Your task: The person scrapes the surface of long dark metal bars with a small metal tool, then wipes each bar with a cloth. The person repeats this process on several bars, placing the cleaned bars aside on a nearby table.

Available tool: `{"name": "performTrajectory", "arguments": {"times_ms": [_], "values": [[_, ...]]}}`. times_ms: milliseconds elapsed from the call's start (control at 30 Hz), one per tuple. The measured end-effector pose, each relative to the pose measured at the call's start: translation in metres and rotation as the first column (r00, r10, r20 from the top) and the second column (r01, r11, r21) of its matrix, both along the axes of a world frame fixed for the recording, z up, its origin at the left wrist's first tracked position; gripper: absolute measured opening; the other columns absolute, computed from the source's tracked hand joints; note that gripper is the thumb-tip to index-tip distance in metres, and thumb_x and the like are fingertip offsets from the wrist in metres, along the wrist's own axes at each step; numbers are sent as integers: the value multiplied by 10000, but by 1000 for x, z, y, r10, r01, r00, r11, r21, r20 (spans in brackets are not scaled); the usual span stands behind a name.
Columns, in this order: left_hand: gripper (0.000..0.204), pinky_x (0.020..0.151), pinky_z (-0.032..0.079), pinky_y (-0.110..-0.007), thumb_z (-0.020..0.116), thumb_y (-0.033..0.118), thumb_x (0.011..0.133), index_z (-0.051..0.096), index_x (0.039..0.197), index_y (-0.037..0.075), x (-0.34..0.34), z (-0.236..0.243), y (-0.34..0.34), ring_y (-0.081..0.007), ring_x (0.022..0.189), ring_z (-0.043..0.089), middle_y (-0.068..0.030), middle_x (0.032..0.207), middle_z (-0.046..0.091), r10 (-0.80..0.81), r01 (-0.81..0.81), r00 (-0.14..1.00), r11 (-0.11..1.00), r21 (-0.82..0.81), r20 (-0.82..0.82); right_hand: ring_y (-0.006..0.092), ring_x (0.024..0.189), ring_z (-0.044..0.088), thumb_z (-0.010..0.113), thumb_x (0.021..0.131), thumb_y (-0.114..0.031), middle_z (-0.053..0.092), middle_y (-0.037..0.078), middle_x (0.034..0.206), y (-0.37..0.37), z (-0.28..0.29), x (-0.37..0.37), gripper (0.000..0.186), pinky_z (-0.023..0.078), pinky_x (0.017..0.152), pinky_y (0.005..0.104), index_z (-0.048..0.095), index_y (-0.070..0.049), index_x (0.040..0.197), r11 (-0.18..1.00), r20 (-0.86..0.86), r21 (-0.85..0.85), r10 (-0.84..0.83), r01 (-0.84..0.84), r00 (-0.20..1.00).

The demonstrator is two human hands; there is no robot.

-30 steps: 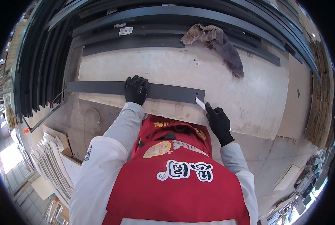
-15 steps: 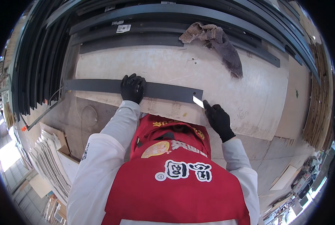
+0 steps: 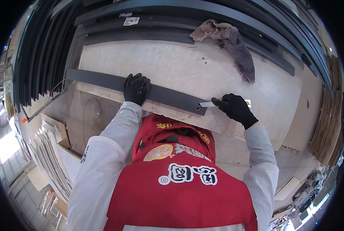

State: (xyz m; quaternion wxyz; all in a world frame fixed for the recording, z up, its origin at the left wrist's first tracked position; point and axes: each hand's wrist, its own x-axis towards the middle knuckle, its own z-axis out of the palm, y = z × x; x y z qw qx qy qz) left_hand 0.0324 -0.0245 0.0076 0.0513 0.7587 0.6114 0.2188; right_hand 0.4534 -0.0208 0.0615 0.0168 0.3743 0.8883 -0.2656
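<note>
Grey strip (image 3: 174, 97) lies slantwise across the pale sheet (image 3: 172, 61) before me, its left end jutting past the sheet's edge. That overhanging end, I judge, could dip or swing if my hold slackened. My left hand (image 3: 136, 88), in a black glove, rests over the strip near its middle, fingers curled on it; I cannot tell whether they also grip underneath. With the hold so far from the working end, a sideways push might pivot the strip. My right hand (image 3: 235, 109), well apart from the left, is closed round a pale flat tool (image 3: 207, 104), whose tip reaches the strip's right end beside the holes (image 3: 198, 109). Too much force there could make it skid, scratching the grey face or scoring the sheet.

Counting left to right: the dark lengths (image 3: 45, 61) stacked at left overlap too much to number; then one strip under my hand, two black gloves, one sheet, at least two white labels (image 3: 131, 21) on the dark bars (image 3: 172, 25) beyond, two holes at the strip's right end, one tool, one brown rag (image 3: 237, 48).
</note>
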Motion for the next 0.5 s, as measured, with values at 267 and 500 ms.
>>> {"name": "performTrajectory", "arguments": {"times_ms": [267,500], "values": [[123,990,383,-447,626,208,776,699,855,148,2,2,-3,-216,1036,606,-23,931,689,30,-30,1000,1000,-4,-6,245,704,560,601,846,-154,537,57,760,26,7,-9,429,453,580,374,557,-279,1254,982,2,-36,186,-186,982],[90,984,384,-467,650,184,779,700,838,138,2,5,-2,-239,1033,615,-32,920,691,16,-16,999,1000,-17,35,250,721,573,582,845,-141,547,82,801,48,3,-42,434,463,582,386,550,-281,1255,936,65,47,345,-348,936]]}}
